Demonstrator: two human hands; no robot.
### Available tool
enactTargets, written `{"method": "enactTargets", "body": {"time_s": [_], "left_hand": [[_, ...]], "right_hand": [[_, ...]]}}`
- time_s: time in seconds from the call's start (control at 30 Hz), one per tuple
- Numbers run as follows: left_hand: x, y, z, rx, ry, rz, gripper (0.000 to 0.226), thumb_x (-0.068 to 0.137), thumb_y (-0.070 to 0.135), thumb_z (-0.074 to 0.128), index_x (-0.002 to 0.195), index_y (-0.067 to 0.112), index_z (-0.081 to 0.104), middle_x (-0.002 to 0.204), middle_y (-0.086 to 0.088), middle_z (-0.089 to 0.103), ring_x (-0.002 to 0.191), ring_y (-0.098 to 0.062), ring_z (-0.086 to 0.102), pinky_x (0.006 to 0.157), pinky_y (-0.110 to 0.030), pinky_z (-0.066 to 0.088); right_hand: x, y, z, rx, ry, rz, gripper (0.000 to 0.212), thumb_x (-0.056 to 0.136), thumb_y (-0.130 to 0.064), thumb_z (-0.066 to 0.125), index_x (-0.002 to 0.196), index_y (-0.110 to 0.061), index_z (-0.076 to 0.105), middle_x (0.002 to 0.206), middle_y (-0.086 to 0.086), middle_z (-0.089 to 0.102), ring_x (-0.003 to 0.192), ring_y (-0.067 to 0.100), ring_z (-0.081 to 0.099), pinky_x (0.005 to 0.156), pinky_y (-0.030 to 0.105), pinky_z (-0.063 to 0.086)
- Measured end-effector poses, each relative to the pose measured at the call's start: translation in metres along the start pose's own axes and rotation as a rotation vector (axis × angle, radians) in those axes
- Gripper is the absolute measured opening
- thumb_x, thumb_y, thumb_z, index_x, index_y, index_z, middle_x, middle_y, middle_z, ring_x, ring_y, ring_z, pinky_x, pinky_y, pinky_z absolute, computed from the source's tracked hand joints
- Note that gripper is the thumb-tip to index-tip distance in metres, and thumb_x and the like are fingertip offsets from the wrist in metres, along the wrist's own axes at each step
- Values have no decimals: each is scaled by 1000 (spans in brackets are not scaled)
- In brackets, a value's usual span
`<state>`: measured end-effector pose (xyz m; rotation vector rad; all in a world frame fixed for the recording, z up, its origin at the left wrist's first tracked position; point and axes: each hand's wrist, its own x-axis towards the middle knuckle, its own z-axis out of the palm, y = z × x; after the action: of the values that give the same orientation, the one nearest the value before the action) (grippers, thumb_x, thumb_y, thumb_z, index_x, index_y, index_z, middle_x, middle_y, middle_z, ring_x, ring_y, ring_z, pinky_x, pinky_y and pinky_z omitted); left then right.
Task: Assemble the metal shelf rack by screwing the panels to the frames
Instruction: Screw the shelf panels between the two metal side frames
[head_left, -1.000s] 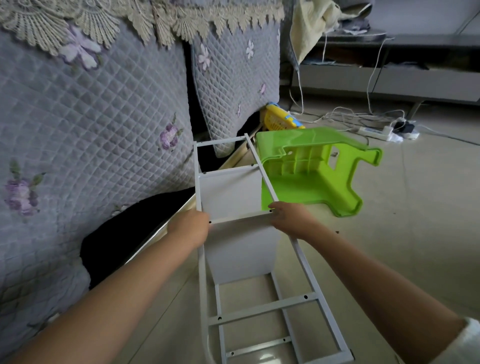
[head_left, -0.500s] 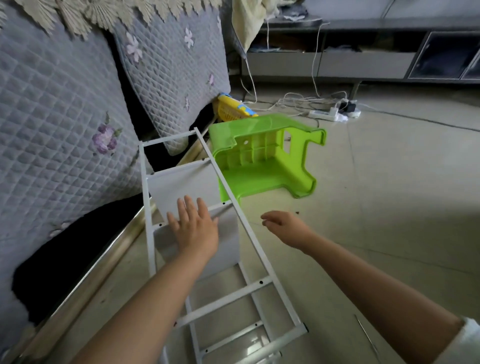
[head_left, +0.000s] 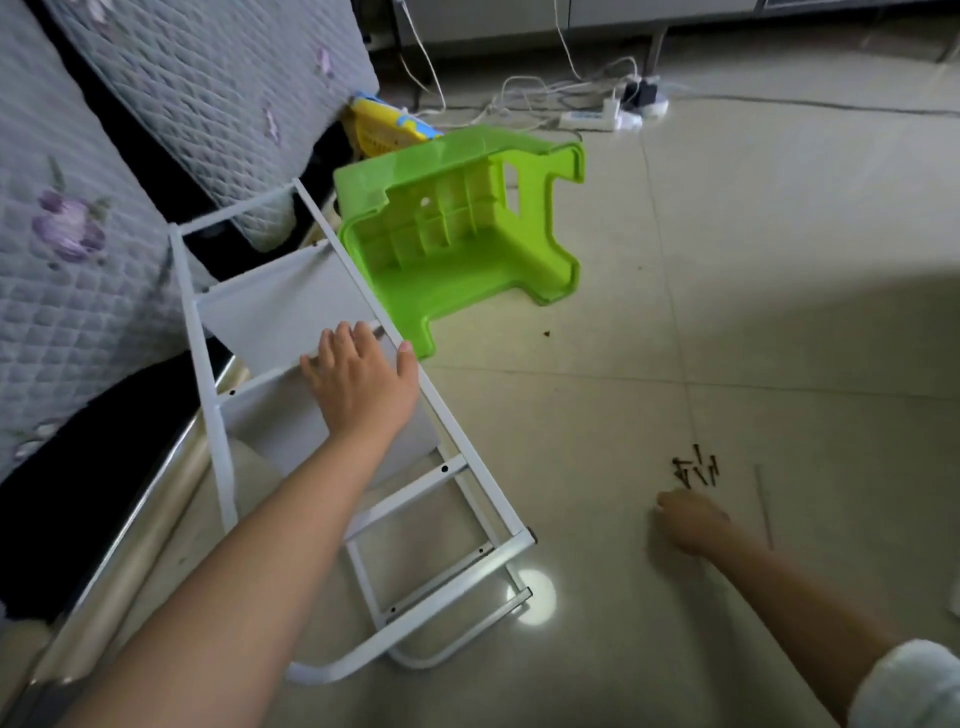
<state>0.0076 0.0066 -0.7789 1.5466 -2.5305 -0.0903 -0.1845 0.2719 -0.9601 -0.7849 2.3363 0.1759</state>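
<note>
The right hand (head_left: 688, 522) is blurred, so whether its fingers hold a screw cannot be told. The screws (head_left: 696, 470) are too small to count. The left hand (head_left: 361, 384) hides part of the panel (head_left: 280, 312). The frame's (head_left: 467, 467) near end is partly behind the left forearm.

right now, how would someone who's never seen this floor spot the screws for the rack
Start from the overturned green stool by the sofa and follow the pale tiled floor toward the near right. Just beyond the fingertips of the right hand lies a small cluster of dark screws, the only dark specks bunched together; the thin pale rod lies apart on their right.
</note>
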Motion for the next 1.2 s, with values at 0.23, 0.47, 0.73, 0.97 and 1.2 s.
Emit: {"method": "enactTargets", "body": {"time_s": [0.23,0.47,0.73,0.97,1.2], "left_hand": [[6,36,-12,-55,-150,-141,60,94,21,37,144,-6,16,152,-20,19,141,-32,12,115,-41,12],[5,43,-8,89,-211,-108,62,95,15,36,146,-6,6,155,-19,5,144,-30,3,117,-38,7],[4,42,-8,133,-196,-104,61,95,15,35,145,-7,8,155,-19,8,144,-30,6,116,-38,10],[2,42,-10,133,-208,-88,62,95,14,35,146,-6,6,155,-19,7,144,-29,6,117,-38,9],[4,37,-11,59,-178,-66,55,99,26,29,144,-4,21,153,-17,20,141,-27,15,113,-41,16]], "right_hand": [[12,32,29,95,173,53,32,91,-20,43,121,-10,45,142,13,27,124,32,37,100,39,38],[33,25,29,89,135,17,44,94,-32,40,134,-12,35,154,8,9,138,31,18,109,40,30],[34,28,31,-59,219,28,48,92,-17,38,140,-13,32,153,-1,13,133,25,26,100,39,36],[34,27,27,195,304,40,37,89,-11,42,125,-5,50,137,9,41,120,28,42,101,34,36],[-3,-23,-34,574,489,-163,23,91,-4,49,105,6,64,114,18,60,102,32,57,82,26,39]]}}
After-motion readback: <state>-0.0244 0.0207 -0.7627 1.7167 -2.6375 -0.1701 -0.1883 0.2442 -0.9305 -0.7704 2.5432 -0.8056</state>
